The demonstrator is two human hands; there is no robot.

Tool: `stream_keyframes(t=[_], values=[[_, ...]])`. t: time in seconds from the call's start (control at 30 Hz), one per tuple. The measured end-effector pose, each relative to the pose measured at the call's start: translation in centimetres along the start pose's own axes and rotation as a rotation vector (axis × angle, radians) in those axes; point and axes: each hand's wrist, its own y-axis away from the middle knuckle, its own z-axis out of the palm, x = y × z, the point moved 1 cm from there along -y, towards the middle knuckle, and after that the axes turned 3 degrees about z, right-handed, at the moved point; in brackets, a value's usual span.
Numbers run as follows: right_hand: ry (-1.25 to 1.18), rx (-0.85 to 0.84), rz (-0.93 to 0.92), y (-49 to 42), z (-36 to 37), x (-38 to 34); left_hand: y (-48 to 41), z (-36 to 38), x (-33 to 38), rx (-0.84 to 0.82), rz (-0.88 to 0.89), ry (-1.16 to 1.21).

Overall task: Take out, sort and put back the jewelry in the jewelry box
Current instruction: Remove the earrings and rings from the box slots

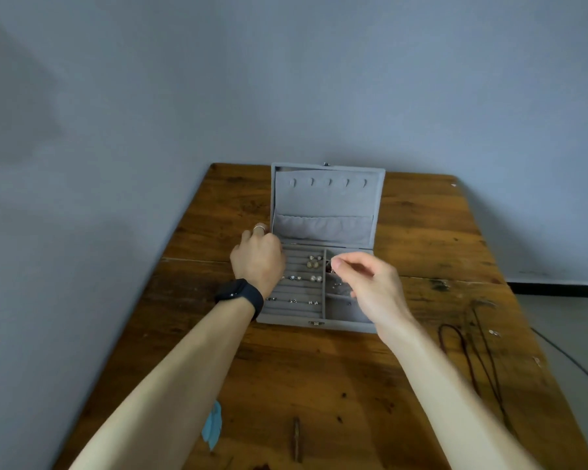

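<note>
Left hand (258, 261) fingers curl over the jewelry box (323, 322) left rim. Right hand (377, 290) fingers pinch a small piece (334, 264) above its right compartments. Cords (455, 347) lie well right of it.

No text, label, brand, number or sign can be read anywhere. The grey jewelry box (326, 198) shows plain fabric, the watch (240, 295) face on the left is dark, and the table (319, 374) shows only wood grain.
</note>
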Motion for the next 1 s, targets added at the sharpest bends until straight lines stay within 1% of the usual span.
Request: stream_keyframes(t=[0.1, 0.17, 0.3, 0.4, 0.5, 0.57, 0.63, 0.7, 0.87, 1.0], values=[[-0.07, 0.011, 0.018, 1.6, -1.2, 0.4, 0.2, -0.1, -0.3, -0.061, -0.004, 0.058], [-0.085, 0.021, 0.036, 2.5, -1.8, 0.7, 0.6, -0.6, -0.6, -0.077, -0.013, 0.154], [-0.078, 0.031, 0.038, 4.4, -2.7, 1.0, 2.2, -2.3, -0.7, -0.004, -0.083, 0.387], [-0.081, 0.045, 0.04, 5.9, -3.1, 1.2, 4.1, -3.7, -0.7, 0.007, -0.154, 0.617], [-0.059, 0.045, 0.032, 7.6, -3.0, 1.4, 6.6, -5.1, -0.7, 0.049, -0.147, 0.792], [-0.021, 0.034, 0.013, 8.8, -2.6, 1.7, 8.7, -5.7, -0.9, 0.031, -0.145, 0.891], [0.025, 0.009, -0.006, 10.0, -1.9, 2.3, 11.0, -6.0, -1.2, -0.027, -0.135, 0.955], [0.104, -0.013, -0.018, 11.0, -0.9, 3.2, 13.3, -5.9, -1.7, -0.088, -0.138, 0.952], [0.307, -0.093, -0.032, 12.9, 2.1, 5.8, 18.0, -4.4, -3.7, -0.179, -0.136, 0.79], [0.462, -0.112, -0.042, 13.6, 4.5, 6.8, 19.2, -3.3, -5.5, -0.236, -0.145, 0.563]])
